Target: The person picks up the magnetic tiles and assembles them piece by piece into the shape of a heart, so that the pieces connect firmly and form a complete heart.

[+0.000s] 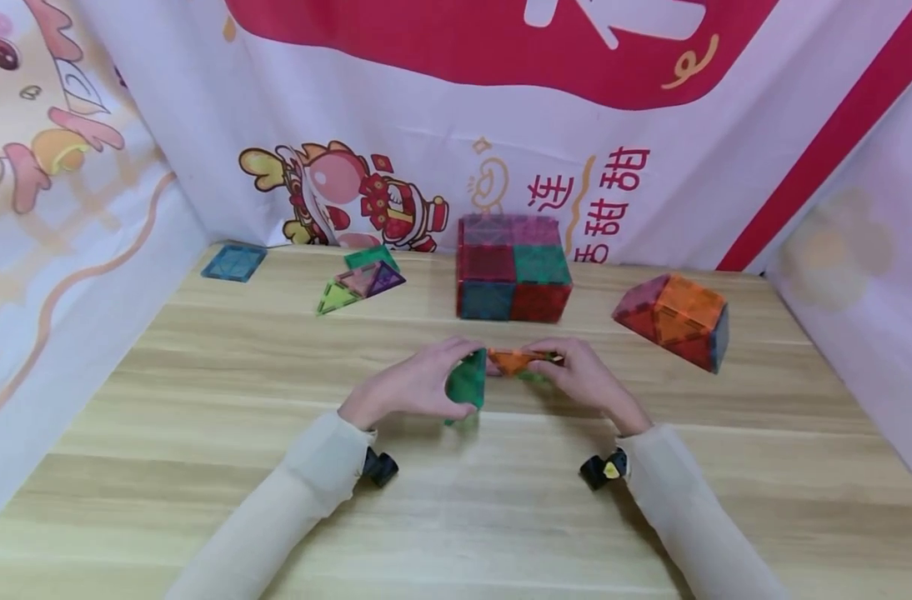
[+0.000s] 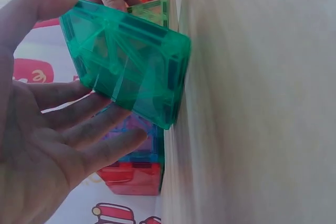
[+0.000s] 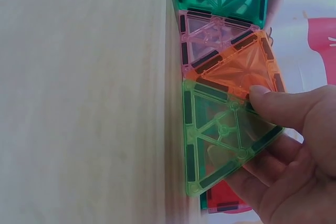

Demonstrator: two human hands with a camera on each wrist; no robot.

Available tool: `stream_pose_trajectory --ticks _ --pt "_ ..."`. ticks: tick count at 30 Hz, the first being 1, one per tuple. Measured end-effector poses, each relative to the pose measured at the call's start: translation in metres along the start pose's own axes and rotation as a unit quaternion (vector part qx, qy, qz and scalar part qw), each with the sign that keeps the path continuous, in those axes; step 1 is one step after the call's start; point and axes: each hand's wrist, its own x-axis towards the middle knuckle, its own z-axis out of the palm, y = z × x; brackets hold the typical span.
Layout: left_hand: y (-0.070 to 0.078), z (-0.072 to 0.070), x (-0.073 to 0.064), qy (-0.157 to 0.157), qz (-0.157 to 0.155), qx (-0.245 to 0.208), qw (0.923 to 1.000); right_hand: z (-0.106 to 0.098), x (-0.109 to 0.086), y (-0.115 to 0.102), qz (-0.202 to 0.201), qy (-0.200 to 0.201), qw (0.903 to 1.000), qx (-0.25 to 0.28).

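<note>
Between thumb and fingers, my left hand [image 1: 411, 383] holds a see-through green square magnetic tile [image 2: 131, 61] on its edge at the tabletop. My right hand [image 1: 579, 375] pinches a standing row of triangular magnetic tiles, its thumb on the orange triangle [image 3: 244, 66]. Within this row, a light green triangle [image 3: 226, 129] lies at the right hand's fingers and a pink triangle [image 3: 210, 38] sits beside the green square. In the right wrist view the green square's edge meets the pink triangle. The left fingers are partly hidden behind the green tile in the head view.
A box built of coloured tiles [image 1: 514, 279] stands behind the hands. To the right is an orange, red and blue tile prism [image 1: 677, 321]. Several joined flat tiles [image 1: 362, 283] and a blue square tile [image 1: 234, 262] lie back left. Printed cloth [image 1: 396, 83] hangs behind the table.
</note>
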Motion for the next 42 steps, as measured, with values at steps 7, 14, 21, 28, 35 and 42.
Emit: stream_pose_trajectory --ticks 7,14,21,28,35,42 --pt "-0.001 -0.002 0.001 -0.007 0.010 -0.020 0.9997 0.000 -0.001 0.002 -0.004 0.012 0.9998 -0.016" --pt "-0.020 -0.018 -0.007 0.020 -0.007 -0.095 0.9953 0.001 0.000 0.002 -0.008 0.013 0.9998 -0.014" --pt "-0.062 -0.061 -0.019 0.217 -0.025 -0.046 0.9747 0.000 0.000 0.002 0.001 0.010 0.9998 -0.015" --pt "-0.108 -0.095 -0.025 0.278 -0.114 0.026 0.9536 -0.004 -0.002 0.004 0.013 -0.006 0.9996 -0.025" --pt "-0.135 -0.103 -0.022 0.242 -0.167 0.023 0.9554 -0.008 -0.001 0.008 0.010 -0.010 0.9998 -0.012" --pt "-0.141 -0.103 -0.024 0.240 -0.167 0.045 0.9552 -0.009 -0.003 0.007 0.016 -0.013 0.9995 -0.022"
